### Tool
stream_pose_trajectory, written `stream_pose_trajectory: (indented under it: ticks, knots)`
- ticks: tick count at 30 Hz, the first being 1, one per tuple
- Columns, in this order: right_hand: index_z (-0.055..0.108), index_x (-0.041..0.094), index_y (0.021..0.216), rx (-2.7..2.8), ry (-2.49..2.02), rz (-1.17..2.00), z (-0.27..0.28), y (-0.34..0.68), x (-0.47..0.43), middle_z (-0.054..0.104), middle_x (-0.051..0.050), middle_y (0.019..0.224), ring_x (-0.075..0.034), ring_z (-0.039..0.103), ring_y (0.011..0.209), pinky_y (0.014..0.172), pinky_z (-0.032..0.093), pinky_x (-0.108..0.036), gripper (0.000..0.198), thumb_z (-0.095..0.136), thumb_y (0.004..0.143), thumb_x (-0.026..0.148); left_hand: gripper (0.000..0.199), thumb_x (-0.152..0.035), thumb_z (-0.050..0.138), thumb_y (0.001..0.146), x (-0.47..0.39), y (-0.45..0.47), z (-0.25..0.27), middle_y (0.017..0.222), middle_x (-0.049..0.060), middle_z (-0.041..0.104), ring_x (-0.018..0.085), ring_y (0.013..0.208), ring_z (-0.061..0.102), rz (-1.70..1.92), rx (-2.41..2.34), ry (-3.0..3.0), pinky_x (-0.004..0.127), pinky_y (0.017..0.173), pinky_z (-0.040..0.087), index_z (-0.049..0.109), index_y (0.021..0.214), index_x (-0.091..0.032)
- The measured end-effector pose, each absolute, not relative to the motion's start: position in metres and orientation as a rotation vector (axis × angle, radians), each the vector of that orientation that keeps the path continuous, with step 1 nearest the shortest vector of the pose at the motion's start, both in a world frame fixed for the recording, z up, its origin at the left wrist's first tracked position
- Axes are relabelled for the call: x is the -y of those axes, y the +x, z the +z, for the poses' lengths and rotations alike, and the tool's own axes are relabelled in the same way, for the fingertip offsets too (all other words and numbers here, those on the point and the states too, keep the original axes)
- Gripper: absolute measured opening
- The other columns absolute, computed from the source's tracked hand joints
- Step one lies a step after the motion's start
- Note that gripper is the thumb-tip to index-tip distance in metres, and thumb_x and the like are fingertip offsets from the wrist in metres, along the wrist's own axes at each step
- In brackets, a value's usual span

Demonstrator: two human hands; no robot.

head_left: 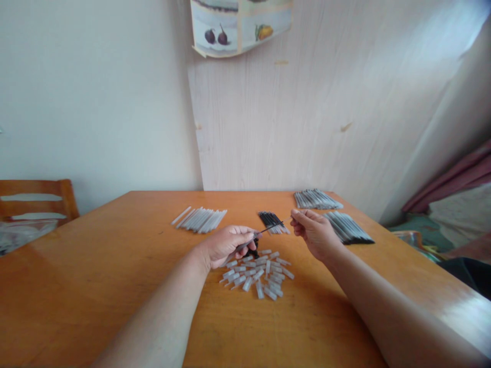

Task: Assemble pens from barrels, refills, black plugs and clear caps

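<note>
My left hand (233, 244) is closed around a pen barrel (242, 246), greyish and mostly covered by the fingers. My right hand (312, 230) pinches the clear end of a thin ink refill (271, 226). The refill's black length slants down to the left, its other end at the left hand's fingertips; whether it sits inside the barrel I cannot tell. Beneath the hands lies a loose pile of translucent caps (264, 273). Small black parts (252, 251) lie at the pile's back edge, partly hidden by the left hand. Just behind the refill is a bundle of black-and-clear refills (270, 220).
On the wooden table (115, 276), a row of whitish tubes (203, 220) lies at the back left. Two stacks of grey pens, one behind (317, 199) and one nearer (350, 228), lie at the back right. A wooden chair (38, 197) stands left; cloth (460, 204) is at right.
</note>
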State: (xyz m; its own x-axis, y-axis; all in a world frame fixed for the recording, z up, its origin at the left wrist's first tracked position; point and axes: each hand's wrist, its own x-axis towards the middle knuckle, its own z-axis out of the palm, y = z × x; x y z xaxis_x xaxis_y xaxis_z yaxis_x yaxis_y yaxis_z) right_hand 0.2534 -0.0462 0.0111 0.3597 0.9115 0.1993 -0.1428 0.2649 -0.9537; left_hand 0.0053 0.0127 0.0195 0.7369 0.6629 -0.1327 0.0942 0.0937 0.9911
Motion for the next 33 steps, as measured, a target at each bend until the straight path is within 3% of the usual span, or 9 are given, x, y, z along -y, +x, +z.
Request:
stream_pose_trajectory:
  ticks: [17,33]
  knots:
    - [0.062,0.016,0.073,1.273,-1.24,0.69,0.009,0.228,0.052,0.059,-0.001,0.063,-0.009,0.046,0.052,0.048,0.036,-0.022,0.037,0.06,0.082,0.052,0.035,-0.042,0.061,0.082,-0.011,0.008,0.02,0.078,0.003,0.061,0.005,0.052,0.044,0.39,-0.698,1.481,0.019,0.044,0.025,0.065,0.101,-0.012]
    - [0.067,0.014,0.102,1.479,-1.342,0.697,-0.008,0.223,0.046,0.06,-0.001,0.065,-0.012,0.052,0.057,0.053,0.041,-0.023,0.037,0.05,0.088,0.044,0.038,-0.039,0.062,0.082,-0.017,0.0,0.023,0.08,0.004,0.06,0.006,0.055,0.045,0.496,-0.671,1.474,0.02,0.046,0.025,0.066,0.107,-0.012]
